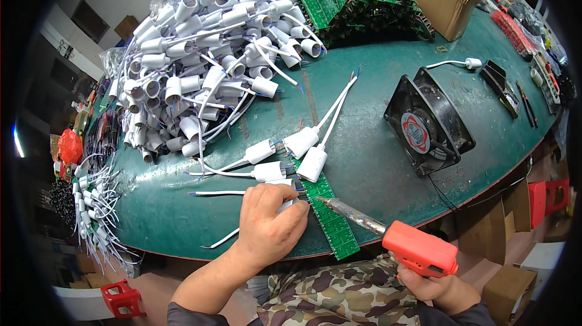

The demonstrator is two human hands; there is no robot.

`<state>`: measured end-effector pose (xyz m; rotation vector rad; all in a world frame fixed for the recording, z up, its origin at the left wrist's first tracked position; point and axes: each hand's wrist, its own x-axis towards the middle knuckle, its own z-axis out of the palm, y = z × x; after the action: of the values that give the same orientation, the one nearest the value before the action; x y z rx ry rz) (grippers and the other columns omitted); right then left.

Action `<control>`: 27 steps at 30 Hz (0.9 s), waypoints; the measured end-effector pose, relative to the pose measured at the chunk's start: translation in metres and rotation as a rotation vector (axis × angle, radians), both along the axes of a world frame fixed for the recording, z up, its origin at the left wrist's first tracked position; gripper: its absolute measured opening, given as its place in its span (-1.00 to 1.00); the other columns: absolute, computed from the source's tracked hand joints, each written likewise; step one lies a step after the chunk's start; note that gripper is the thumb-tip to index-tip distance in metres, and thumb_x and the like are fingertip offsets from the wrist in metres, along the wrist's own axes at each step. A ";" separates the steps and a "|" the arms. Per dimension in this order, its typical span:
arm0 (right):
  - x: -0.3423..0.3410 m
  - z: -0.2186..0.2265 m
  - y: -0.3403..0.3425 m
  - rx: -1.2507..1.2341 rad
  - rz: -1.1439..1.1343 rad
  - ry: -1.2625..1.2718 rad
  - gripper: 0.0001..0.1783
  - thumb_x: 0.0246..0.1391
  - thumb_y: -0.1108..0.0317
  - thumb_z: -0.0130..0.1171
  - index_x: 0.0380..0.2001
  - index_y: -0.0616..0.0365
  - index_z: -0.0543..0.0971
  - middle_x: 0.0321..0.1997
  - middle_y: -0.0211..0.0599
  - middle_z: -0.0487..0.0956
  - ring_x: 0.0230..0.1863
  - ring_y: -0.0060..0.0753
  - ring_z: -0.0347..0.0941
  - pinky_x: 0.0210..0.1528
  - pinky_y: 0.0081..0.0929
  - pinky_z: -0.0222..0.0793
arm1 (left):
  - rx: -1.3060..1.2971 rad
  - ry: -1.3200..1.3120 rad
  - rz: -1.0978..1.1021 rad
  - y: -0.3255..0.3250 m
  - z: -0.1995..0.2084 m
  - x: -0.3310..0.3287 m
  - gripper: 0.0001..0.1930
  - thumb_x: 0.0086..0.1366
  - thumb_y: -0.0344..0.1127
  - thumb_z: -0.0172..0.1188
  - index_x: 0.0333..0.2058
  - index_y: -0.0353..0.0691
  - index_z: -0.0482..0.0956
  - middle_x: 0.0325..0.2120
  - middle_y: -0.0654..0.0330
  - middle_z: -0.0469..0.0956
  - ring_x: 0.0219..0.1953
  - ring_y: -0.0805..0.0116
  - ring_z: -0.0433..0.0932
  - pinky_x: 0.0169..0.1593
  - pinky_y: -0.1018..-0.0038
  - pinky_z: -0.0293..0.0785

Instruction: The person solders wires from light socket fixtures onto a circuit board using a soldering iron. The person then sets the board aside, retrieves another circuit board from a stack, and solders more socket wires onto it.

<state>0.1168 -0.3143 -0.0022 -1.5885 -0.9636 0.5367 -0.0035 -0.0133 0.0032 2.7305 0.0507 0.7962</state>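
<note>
Green, narrow circuit-board strip (332, 221) on dark-green counter (357, 144), long axis pointing away, just right of nearer left hand (267, 223), fingers clamped on white plastic socket (288, 205); right hand (427, 285) grips red-handled soldering iron (418, 249).

— How does the board lie?
— The green circuit board (335, 226), a narrow strip, slants across the worktop (361, 144), near end at the edge. White sockets (268, 172) line its left side, leads trailing left; two more overlap its far end
— And the iron?
— The red-bodied soldering iron (418, 248) points leftward, its tip over the board, perhaps touching
</note>
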 end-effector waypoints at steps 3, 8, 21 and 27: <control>0.003 -0.004 0.005 0.063 0.014 -0.120 -0.66 0.06 0.47 0.27 -0.07 0.35 0.63 -0.20 -0.15 0.68 -0.27 -0.27 0.63 -0.20 -0.35 0.54 | 0.009 -0.003 0.002 -0.001 0.000 0.000 -0.76 -0.06 -0.51 0.46 -0.37 -0.16 0.64 -0.31 0.20 0.53 -0.32 0.15 0.48 -0.26 0.24 0.32; 0.002 -0.004 0.002 0.016 0.020 -0.087 -0.66 0.06 0.46 0.26 -0.07 0.35 0.63 -0.19 -0.13 0.69 -0.26 -0.25 0.64 -0.17 -0.36 0.55 | 0.021 -0.008 0.000 -0.001 0.000 0.000 -0.74 -0.07 -0.51 0.46 -0.36 -0.16 0.63 -0.31 0.19 0.53 -0.33 0.15 0.48 -0.26 0.25 0.33; 0.001 -0.004 0.005 0.008 -0.017 -0.085 -0.68 0.04 0.48 0.26 -0.09 0.32 0.65 -0.18 -0.12 0.70 -0.21 -0.17 0.67 -0.12 -0.33 0.57 | 0.116 -0.009 -0.001 -0.003 -0.002 -0.002 -0.67 -0.07 -0.51 0.44 -0.26 -0.19 0.63 -0.28 0.17 0.54 -0.30 0.13 0.50 -0.23 0.24 0.36; 0.000 -0.005 0.007 0.041 -0.023 -0.107 -0.69 0.03 0.50 0.27 -0.11 0.31 0.65 -0.20 -0.14 0.70 -0.23 -0.13 0.67 -0.14 -0.32 0.56 | 0.137 -0.008 -0.004 -0.004 -0.003 -0.002 -0.67 -0.09 -0.53 0.42 -0.27 -0.19 0.62 -0.28 0.15 0.53 -0.30 0.11 0.49 -0.23 0.23 0.38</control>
<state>0.1172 -0.3074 -0.0076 -1.6028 -1.0285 0.4166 -0.0057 -0.0170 -0.0002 2.8544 -0.0117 0.8388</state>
